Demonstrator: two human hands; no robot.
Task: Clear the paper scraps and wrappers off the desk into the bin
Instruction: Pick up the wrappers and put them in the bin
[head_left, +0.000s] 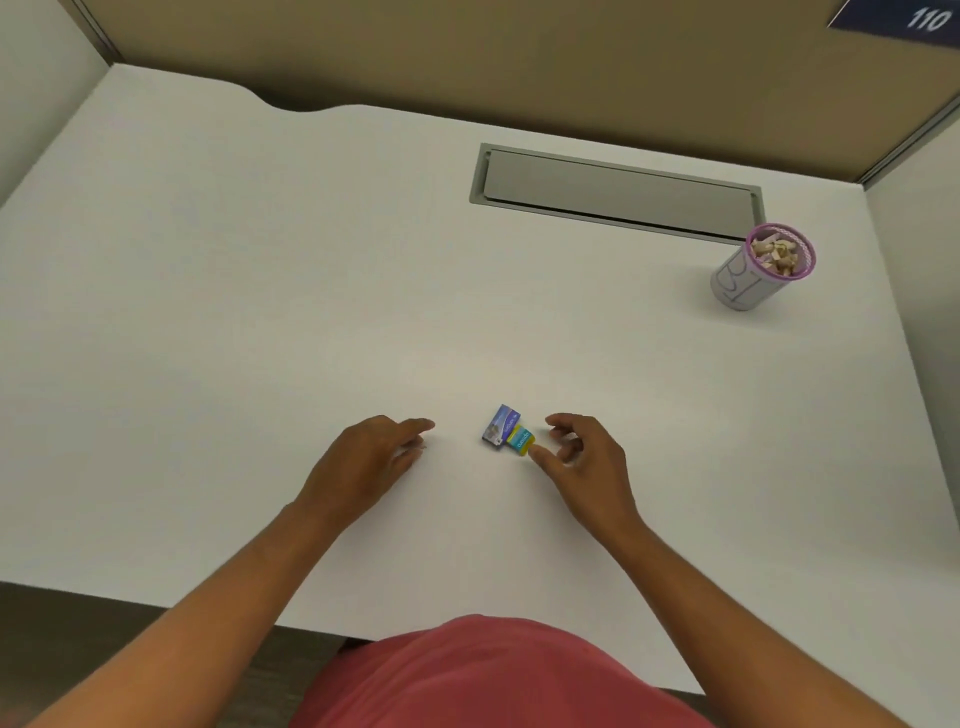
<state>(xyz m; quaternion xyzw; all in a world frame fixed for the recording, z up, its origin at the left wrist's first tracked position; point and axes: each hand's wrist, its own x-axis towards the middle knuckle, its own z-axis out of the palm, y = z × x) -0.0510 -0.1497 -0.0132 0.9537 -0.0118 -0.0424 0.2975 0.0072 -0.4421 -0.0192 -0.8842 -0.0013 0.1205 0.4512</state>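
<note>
Two small wrappers lie side by side near the front middle of the white desk (260, 270): a blue-purple wrapper (500, 426) and a yellow-teal wrapper (521, 439) touching its right side. My right hand (582, 457) rests just right of them, fingers curled and apart, thumb tip touching the yellow-teal wrapper's near corner. My left hand (371, 457) lies flat on the desk to the left, holding nothing, a short gap from the wrappers. The bin (756, 275), a small white cup with a purple rim, stands at the far right, filled with crumpled paper scraps.
A grey cable hatch (613, 189) is set flush in the desk behind the wrappers, left of the bin. Beige partition walls (467, 47) enclose the desk at the back and both sides. The desk's front edge is by my red shirt.
</note>
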